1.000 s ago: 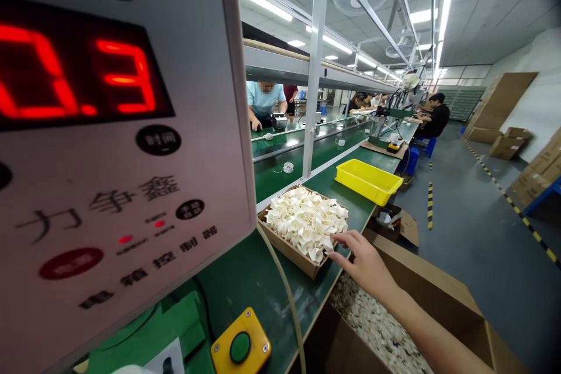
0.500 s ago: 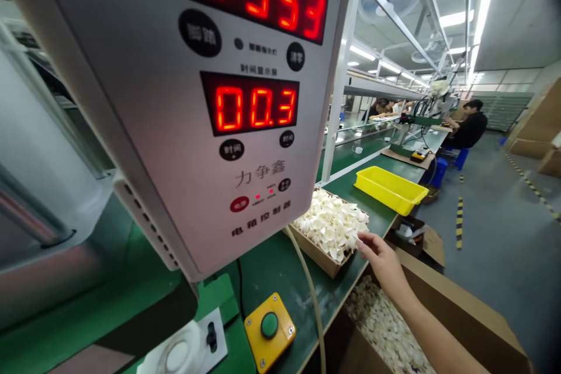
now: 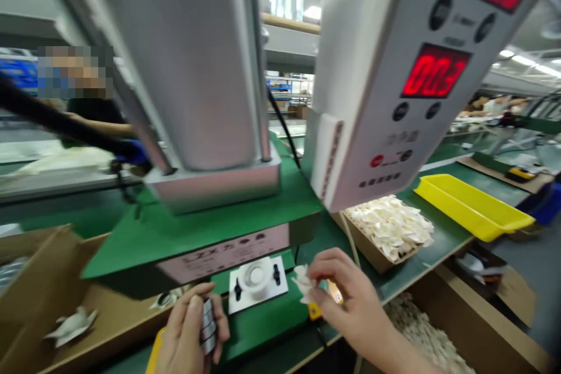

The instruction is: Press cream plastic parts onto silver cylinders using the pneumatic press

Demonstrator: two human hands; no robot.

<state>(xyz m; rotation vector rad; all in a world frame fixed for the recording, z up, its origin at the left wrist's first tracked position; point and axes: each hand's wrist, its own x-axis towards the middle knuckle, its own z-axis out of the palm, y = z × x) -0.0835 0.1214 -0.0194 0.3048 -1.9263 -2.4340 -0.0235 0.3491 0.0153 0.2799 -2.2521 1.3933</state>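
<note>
My left hand [image 3: 188,327] is closed around a dark grey, shiny piece with pale lines [image 3: 208,327], mostly hidden by the fingers; its kind is unclear. It is just left of a white round fixture [image 3: 256,276] on a plate under a green press [image 3: 210,193]. On the other side of the fixture, my right hand [image 3: 346,292] pinches a white petal-shaped part [image 3: 303,281] between thumb and fingers. Behind that hand, partly covered by it, is a yellow button box [image 3: 314,311]. Similar white parts fill a cardboard tray [image 3: 366,245] on the bench.
A control box with red digits [image 3: 368,93] hangs close at the right of the press column. Beyond the tray stands a yellow bin [image 3: 475,204]. Cardboard boxes [image 3: 477,315] flank the bench, the left one [image 3: 65,263] holding a white part. A person [image 3: 94,111] works across the bench.
The view has swung left and down to the press. My right hand has come from the tray to beside the fixture, now with a white part. My left hand has come into view.
</note>
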